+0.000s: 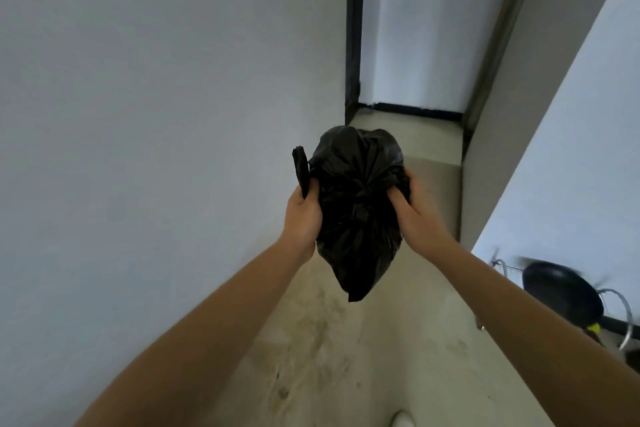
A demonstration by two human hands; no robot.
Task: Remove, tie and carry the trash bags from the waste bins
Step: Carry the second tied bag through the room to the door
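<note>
A black trash bag (356,208) hangs in the air in front of me, bulging and gathered at its middle. My left hand (303,218) grips a twisted end of the bag that sticks up past my fingers on the left side. On the bag's right side, my right hand (414,215) grips the other gathered end. Both arms reach forward at about chest height. No waste bin is in view.
I stand in a narrow corridor with a white wall (156,114) close on the left and a grey wall (512,121) on the right. A dark-framed doorway (408,45) lies ahead. A black round object with wire parts (561,291) sits at the lower right. The floor (329,340) is stained.
</note>
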